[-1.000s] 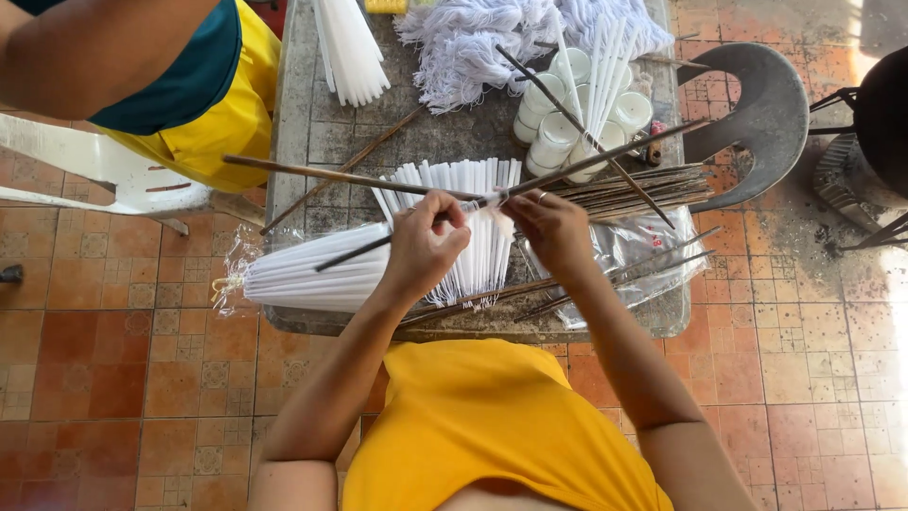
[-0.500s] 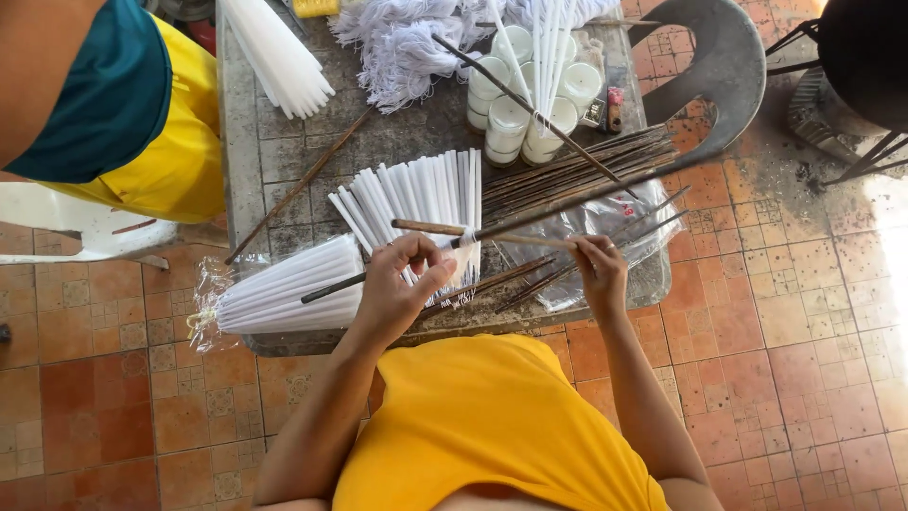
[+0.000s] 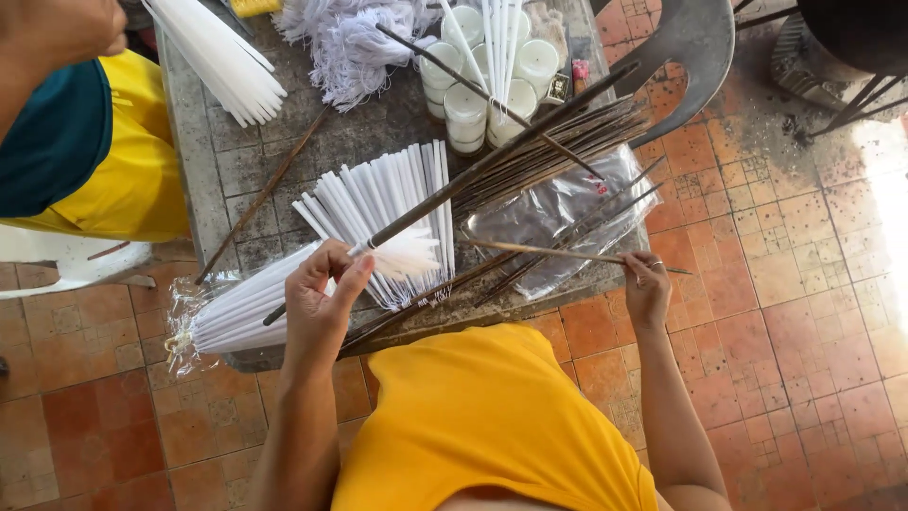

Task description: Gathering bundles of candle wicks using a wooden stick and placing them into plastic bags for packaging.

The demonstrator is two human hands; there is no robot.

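L hand (image 3: 322, 293) grips dark stick (image 3: 492, 156) over white candles (image 3: 378, 213) on counter (image 3: 218, 170), R hand (image 3: 646, 284) pinches thin stick (image 3: 558, 252); long stick's far end could knock cups (image 3: 482, 90).

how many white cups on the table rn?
5 visible, clustered at the table's far edge: far-left cup, left cup, far-right cup, middle cup, nearest cup. White sticks cross the cluster, so more may be hidden.
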